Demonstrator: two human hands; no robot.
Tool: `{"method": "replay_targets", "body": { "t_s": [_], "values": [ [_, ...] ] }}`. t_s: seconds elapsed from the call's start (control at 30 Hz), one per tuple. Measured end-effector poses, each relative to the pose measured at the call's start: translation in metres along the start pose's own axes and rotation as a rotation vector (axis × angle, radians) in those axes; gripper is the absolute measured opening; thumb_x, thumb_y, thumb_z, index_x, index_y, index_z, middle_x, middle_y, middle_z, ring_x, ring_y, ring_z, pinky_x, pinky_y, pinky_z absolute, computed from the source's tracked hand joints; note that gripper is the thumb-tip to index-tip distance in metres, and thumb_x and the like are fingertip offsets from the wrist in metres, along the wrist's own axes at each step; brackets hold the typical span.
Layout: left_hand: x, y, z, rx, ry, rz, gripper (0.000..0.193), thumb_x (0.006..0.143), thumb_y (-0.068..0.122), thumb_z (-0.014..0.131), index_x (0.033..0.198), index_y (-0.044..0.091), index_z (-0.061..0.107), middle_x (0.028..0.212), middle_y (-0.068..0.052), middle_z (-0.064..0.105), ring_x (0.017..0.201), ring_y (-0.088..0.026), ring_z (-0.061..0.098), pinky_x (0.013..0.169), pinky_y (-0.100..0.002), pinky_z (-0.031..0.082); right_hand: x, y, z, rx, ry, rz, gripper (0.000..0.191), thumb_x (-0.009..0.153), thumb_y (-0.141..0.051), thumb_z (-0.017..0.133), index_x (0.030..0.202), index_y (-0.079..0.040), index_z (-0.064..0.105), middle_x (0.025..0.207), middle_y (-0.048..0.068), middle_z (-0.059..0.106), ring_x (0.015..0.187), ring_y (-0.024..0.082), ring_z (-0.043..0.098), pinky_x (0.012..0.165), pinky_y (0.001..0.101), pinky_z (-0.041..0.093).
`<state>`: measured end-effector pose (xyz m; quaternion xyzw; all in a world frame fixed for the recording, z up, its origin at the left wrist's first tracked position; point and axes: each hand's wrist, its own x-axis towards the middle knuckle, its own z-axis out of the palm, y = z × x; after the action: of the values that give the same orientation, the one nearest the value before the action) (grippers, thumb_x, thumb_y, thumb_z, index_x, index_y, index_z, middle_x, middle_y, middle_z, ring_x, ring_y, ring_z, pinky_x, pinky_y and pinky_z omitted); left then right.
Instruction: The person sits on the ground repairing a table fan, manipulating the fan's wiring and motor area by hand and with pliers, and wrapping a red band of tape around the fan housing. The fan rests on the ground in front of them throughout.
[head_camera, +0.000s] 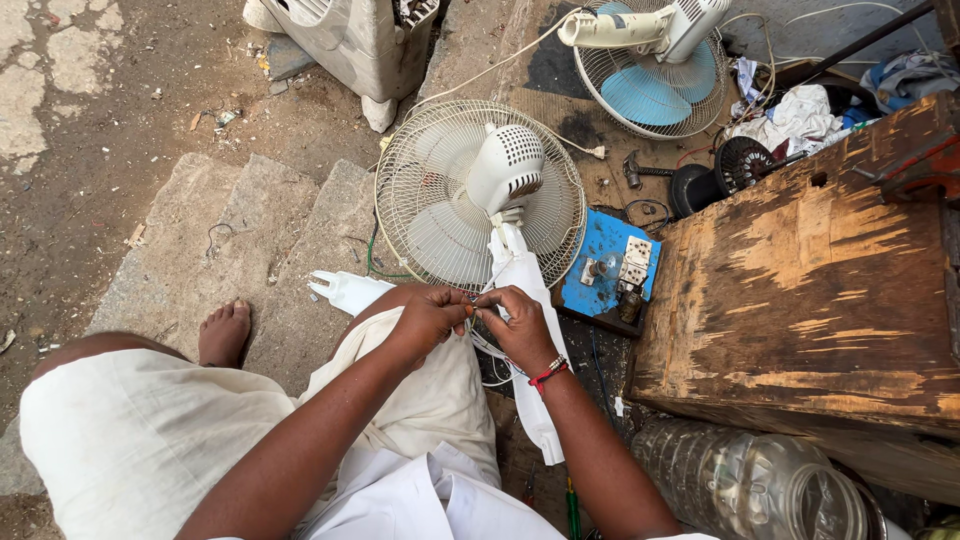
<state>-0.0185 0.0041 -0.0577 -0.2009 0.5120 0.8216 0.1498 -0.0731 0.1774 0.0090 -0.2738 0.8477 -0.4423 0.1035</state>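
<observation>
left hand (430, 318): pinched shut on thin wires (490, 350) at the fan's stem, fingertips meeting those of the other hand
right hand (520, 325): also closed on the same wires, thumb and forefinger gripping; a red thread band sits on its wrist
fan (480, 195): white table fan lying face down on the stone step (290, 240), its motor housing up, its white stem running toward the person's lap
wires: fine and pale, partly hidden between the fingers; whether their ends are bare cannot be told
switch board (605, 265): blue board with a socket, just beside the fan's stem; if it is live and the fan's cord is joined to it, a touch on bare copper could give a shock
pull risk: a hard tug could snap a strand or drag the fan off the step's edge
hammer (640, 172): lies near, beyond the board, well apart from both hands
wooden box (810, 270): stands close on the right, crowding that elbow
</observation>
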Motion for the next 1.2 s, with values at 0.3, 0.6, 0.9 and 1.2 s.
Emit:
{"method": "replay_targets", "body": {
  "t_s": [0.3, 0.6, 0.9, 1.2],
  "values": [
    [-0.02, 0.013, 0.008, 0.726, 0.199, 0.467, 0.015, 0.092, 0.012, 0.071, 0.102, 0.003, 0.077, 0.079, -0.006, 0.073, 0.067, -0.011, 0.067, 0.062, -0.029, 0.052, 0.0, -0.007, 0.001, -0.049, 0.007, -0.073, 0.016, 0.085, -0.006, 0.079, 0.1, -0.004, 0.075, 0.093, 0.008, 0.076, 0.088, 0.019, 0.073, 0.076, 0.0323, 0.059],
    [-0.019, 0.022, 0.002, 0.457, 0.035, 0.156, 0.014, 0.096, 0.015, 0.066, 0.1, 0.004, 0.072, 0.073, -0.003, 0.071, 0.059, -0.007, 0.061, 0.052, -0.027, 0.047, -0.002, -0.003, 0.004, 0.006, 0.026, -0.028, 0.014, 0.086, -0.006, 0.078, 0.099, -0.006, 0.076, 0.096, 0.006, 0.077, 0.09, 0.018, 0.073, 0.078, 0.0314, 0.059],
    [-0.023, 0.039, 0.01, 0.524, 0.069, 0.075, 0.012, 0.095, 0.016, 0.065, 0.093, 0.006, 0.072, 0.07, -0.003, 0.071, 0.057, -0.006, 0.062, 0.049, -0.025, 0.048, -0.003, -0.006, -0.001, -0.037, 0.019, -0.151, 0.012, 0.085, -0.002, 0.076, 0.097, -0.006, 0.076, 0.097, 0.006, 0.077, 0.095, 0.022, 0.072, 0.082, 0.0338, 0.057],
    [-0.004, 0.015, 0.005, 0.346, -0.027, 0.041, 0.01, 0.094, 0.009, 0.066, 0.089, 0.002, 0.07, 0.07, -0.006, 0.069, 0.056, -0.009, 0.061, 0.05, -0.024, 0.047, -0.005, -0.006, -0.003, -0.148, 0.024, -0.291, 0.013, 0.083, -0.001, 0.074, 0.093, -0.009, 0.074, 0.095, 0.005, 0.075, 0.094, 0.024, 0.07, 0.088, 0.0385, 0.051]
  ]
}}
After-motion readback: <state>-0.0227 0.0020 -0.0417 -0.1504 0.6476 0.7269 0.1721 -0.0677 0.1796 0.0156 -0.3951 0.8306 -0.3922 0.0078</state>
